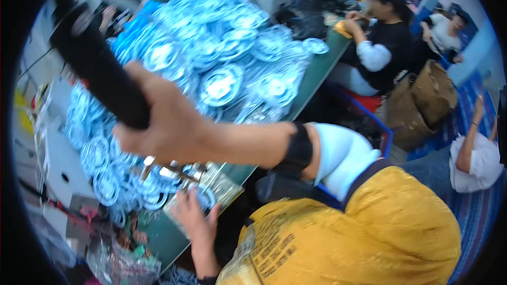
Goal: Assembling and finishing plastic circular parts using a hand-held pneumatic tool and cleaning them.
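My right hand is closed around a thick black lever handle, which slants up to the left. Below that forearm, metal parts show in blur over a pale, worn base plate. My left hand lies at this plate with its fingers spread. Just past the fingertips is a light blue ring-shaped piece; whether the fingers touch it I cannot tell. A big heap of similar light blue rings, some seemingly in clear plastic, covers the green table beyond.
Along the left stand white machine housings. Clear plastic bags and small scraps lie at the near left. A co-worker in black sits at the table's far right. Brown sacks and a blue-rimmed crate stand to the right.
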`<state>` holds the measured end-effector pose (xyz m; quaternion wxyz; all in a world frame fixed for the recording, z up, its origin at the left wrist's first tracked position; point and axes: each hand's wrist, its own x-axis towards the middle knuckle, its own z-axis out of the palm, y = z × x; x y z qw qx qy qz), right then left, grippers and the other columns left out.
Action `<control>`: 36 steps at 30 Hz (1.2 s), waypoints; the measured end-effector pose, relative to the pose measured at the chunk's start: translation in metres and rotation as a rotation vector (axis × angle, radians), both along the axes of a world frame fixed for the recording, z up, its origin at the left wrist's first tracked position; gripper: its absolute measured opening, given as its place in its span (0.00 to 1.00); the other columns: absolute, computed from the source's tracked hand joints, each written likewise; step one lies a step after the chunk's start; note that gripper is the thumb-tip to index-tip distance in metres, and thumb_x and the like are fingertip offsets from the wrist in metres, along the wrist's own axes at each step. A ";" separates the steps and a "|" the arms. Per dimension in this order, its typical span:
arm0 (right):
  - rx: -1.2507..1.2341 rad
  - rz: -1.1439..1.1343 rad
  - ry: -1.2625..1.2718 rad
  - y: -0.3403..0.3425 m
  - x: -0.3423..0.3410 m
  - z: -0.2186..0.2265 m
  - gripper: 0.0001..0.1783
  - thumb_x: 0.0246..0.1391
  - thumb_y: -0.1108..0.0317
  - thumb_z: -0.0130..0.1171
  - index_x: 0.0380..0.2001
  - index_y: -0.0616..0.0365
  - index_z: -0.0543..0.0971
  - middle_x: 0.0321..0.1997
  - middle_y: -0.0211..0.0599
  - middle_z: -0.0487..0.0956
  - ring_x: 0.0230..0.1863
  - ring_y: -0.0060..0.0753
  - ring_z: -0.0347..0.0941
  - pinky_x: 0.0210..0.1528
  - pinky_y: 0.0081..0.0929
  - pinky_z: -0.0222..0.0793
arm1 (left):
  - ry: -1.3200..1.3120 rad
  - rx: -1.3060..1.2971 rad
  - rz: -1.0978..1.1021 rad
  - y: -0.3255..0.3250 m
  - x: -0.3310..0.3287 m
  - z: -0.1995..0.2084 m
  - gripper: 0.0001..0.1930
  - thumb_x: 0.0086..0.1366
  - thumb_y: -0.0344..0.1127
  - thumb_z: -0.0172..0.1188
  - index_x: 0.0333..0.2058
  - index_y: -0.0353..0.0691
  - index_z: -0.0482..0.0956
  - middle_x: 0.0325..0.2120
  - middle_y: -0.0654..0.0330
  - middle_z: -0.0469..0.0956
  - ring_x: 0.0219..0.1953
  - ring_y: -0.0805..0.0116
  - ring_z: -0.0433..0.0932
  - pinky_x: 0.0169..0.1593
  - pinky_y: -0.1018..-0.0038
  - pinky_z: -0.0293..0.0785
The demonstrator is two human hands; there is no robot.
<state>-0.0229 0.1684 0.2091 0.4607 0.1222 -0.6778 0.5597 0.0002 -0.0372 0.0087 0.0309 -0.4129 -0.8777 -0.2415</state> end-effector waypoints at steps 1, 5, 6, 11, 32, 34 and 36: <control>-0.162 0.184 -0.234 0.010 0.013 0.000 0.25 0.47 0.68 0.68 0.48 0.61 0.71 0.24 0.27 0.73 0.23 0.17 0.71 0.25 0.22 0.68 | -0.006 -0.054 0.007 0.012 0.003 -0.008 0.37 0.48 0.39 0.74 0.57 0.38 0.71 0.57 0.46 0.68 0.65 0.43 0.62 0.65 0.45 0.53; -0.076 0.015 -0.273 0.021 0.016 -0.006 0.21 0.41 0.69 0.67 0.41 0.60 0.73 0.24 0.32 0.74 0.23 0.20 0.68 0.26 0.27 0.68 | 0.016 -0.017 -0.072 0.033 0.011 -0.003 0.28 0.55 0.35 0.71 0.55 0.47 0.76 0.57 0.51 0.67 0.66 0.45 0.61 0.65 0.38 0.50; -0.126 -0.005 -0.277 0.005 0.022 0.003 0.13 0.50 0.73 0.67 0.37 0.61 0.74 0.26 0.23 0.73 0.24 0.14 0.67 0.25 0.18 0.63 | 0.026 -0.015 -0.058 0.029 0.012 -0.007 0.27 0.55 0.35 0.71 0.55 0.48 0.76 0.58 0.52 0.67 0.65 0.45 0.61 0.65 0.38 0.49; -0.097 0.158 -0.181 0.014 0.003 -0.027 0.15 0.50 0.72 0.68 0.39 0.61 0.74 0.28 0.23 0.72 0.26 0.13 0.66 0.27 0.18 0.62 | 0.089 0.011 -0.055 0.026 0.016 -0.010 0.24 0.53 0.33 0.72 0.50 0.52 0.79 0.57 0.53 0.69 0.62 0.47 0.65 0.65 0.37 0.49; -0.118 0.046 -0.220 0.006 0.010 -0.025 0.26 0.42 0.64 0.71 0.44 0.59 0.73 0.30 0.33 0.75 0.28 0.28 0.71 0.33 0.28 0.69 | 0.050 -0.046 -0.084 0.012 0.013 -0.002 0.26 0.53 0.36 0.72 0.52 0.50 0.79 0.60 0.53 0.68 0.65 0.49 0.63 0.66 0.37 0.49; -0.114 0.018 -0.209 0.020 0.011 -0.002 0.17 0.50 0.73 0.67 0.42 0.62 0.73 0.27 0.24 0.71 0.25 0.14 0.66 0.27 0.19 0.64 | 0.044 0.065 -0.060 0.004 0.014 0.010 0.31 0.51 0.38 0.74 0.55 0.48 0.76 0.59 0.52 0.68 0.65 0.48 0.63 0.65 0.40 0.51; 0.012 -0.126 -0.138 0.033 0.005 0.000 0.18 0.51 0.73 0.67 0.44 0.62 0.73 0.28 0.25 0.71 0.26 0.15 0.66 0.27 0.19 0.64 | 0.120 0.096 -0.028 -0.003 0.008 0.015 0.36 0.47 0.40 0.77 0.56 0.43 0.75 0.56 0.50 0.70 0.61 0.48 0.66 0.63 0.47 0.58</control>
